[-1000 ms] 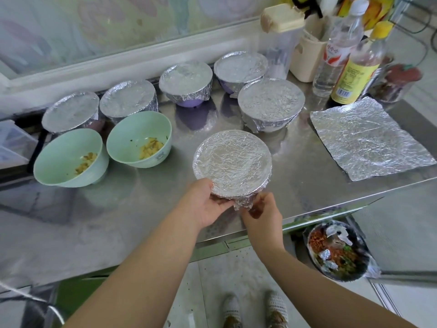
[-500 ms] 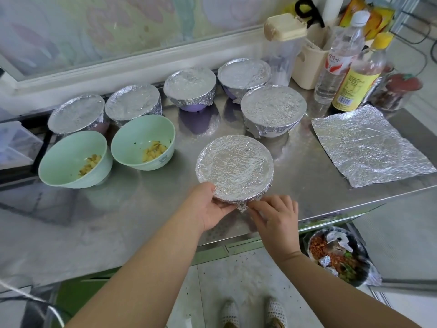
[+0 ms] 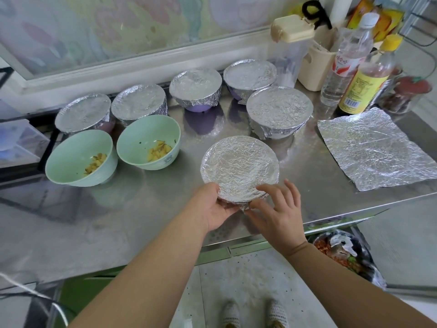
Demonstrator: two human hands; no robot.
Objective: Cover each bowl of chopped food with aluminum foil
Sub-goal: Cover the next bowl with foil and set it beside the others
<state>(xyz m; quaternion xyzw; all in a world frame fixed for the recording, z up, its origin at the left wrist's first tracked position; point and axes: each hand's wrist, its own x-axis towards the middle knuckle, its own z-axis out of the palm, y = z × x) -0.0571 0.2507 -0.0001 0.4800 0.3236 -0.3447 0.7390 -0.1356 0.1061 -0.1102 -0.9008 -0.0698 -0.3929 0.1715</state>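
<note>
Near the front edge of the desk (image 3: 142, 209) sits the foil-wrapped bowl (image 3: 238, 166), its contents hidden. Left grip (image 3: 214, 207) cups its near side, fingers partly tucked underneath; right grip (image 3: 276, 209) lies wide, fingertips (image 3: 259, 187) touching the foil rim.

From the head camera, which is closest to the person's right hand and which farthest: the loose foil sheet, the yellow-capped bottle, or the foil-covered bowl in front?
1. The foil-covered bowl: straight ahead; the right hand touches its near rim.
2. The loose foil sheet: flat on the counter, to the right.
3. The yellow-capped bottle: back right, beyond the sheet.
</note>
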